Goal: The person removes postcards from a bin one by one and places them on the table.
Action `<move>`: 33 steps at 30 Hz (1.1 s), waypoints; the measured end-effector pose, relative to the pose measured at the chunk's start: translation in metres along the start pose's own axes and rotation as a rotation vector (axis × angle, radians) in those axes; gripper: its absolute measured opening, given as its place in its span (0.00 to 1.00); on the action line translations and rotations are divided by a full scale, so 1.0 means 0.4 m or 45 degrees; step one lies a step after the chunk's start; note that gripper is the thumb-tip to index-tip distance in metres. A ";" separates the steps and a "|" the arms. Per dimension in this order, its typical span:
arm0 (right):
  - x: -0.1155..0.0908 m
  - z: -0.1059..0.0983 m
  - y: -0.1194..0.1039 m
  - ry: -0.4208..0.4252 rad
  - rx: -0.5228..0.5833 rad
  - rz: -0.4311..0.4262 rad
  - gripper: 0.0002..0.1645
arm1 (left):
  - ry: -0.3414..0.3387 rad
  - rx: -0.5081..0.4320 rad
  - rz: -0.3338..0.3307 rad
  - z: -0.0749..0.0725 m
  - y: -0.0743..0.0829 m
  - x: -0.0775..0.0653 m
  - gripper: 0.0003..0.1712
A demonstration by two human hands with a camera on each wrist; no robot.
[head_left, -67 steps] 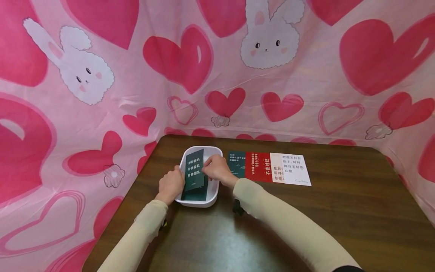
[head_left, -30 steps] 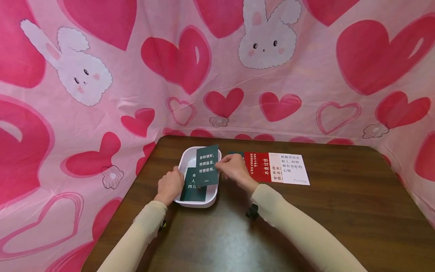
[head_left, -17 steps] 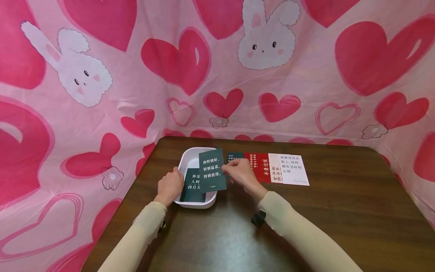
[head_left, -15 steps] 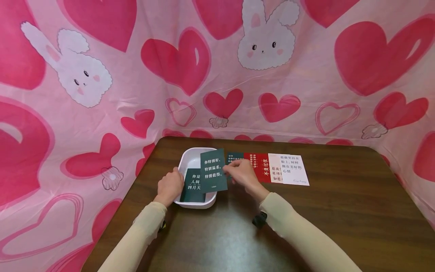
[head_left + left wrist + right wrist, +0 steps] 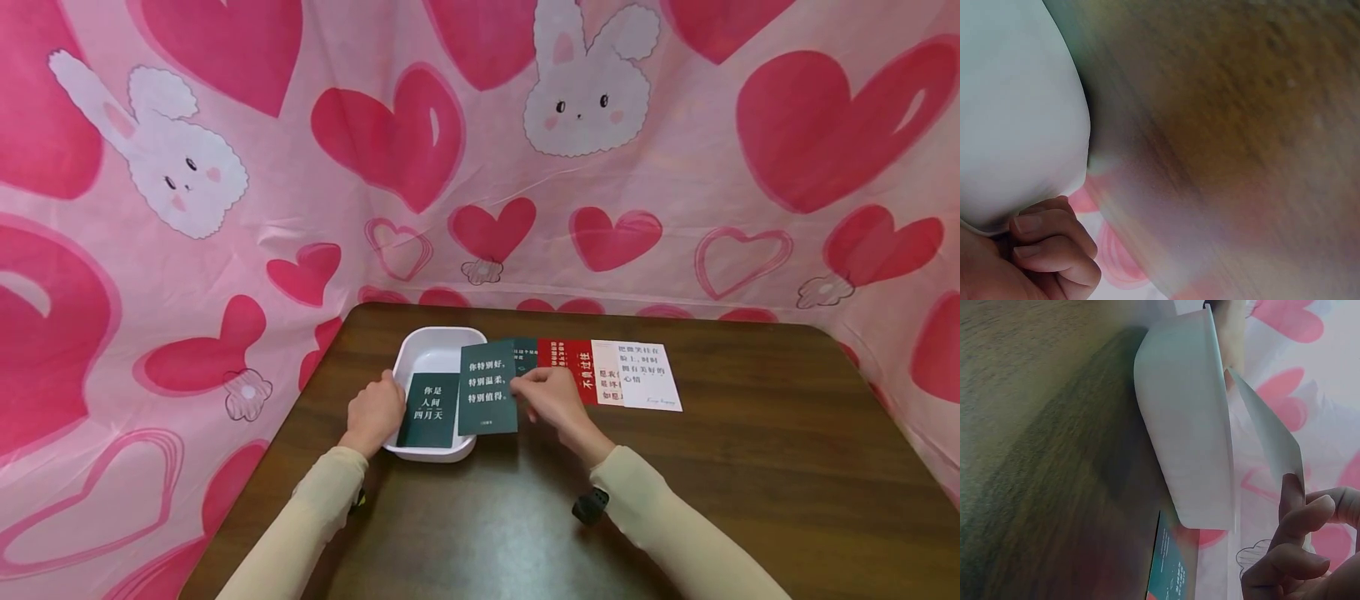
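My left hand (image 5: 374, 412) grips the left rim of a white plastic tub (image 5: 429, 455); the left wrist view shows its fingers curled at the tub's edge. A dark green card (image 5: 429, 410) with white Chinese characters lies in the tub. My right hand (image 5: 553, 402) pinches the right edge of another dark green card (image 5: 486, 387), also printed in white characters. That card is held over the tub's right rim, and in the right wrist view it is tilted above the rim, apart from it. Part of a green card on the table is hidden behind it.
Right of the tub, overlapping cards lie in a row on the brown wooden table (image 5: 750, 467): a green card (image 5: 527, 353), a red card (image 5: 567, 367), a cream card (image 5: 607, 383) and a white card (image 5: 651, 375). A pink heart-patterned cloth (image 5: 480, 167) hangs behind.
My right hand has lifted the green card out of the tub and moved it rightward, uncovering the green card beneath. My left hand has stayed at the tub's left rim.
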State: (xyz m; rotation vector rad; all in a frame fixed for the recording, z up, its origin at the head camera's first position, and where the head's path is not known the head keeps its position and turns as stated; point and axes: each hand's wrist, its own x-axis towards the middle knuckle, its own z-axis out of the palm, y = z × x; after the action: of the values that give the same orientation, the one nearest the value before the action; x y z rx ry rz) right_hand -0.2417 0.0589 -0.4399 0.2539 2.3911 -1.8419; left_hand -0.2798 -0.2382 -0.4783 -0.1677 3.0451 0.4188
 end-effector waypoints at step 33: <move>-0.028 -0.081 0.078 -0.015 -0.062 0.087 0.16 | -0.013 -0.001 0.007 -0.002 -0.001 0.004 0.26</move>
State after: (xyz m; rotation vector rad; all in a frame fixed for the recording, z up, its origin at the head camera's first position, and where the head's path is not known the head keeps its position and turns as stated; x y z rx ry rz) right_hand -0.2240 0.0970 -0.4589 0.3147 2.3847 -1.7494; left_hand -0.2814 -0.2391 -0.4777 -0.1571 3.0362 0.4203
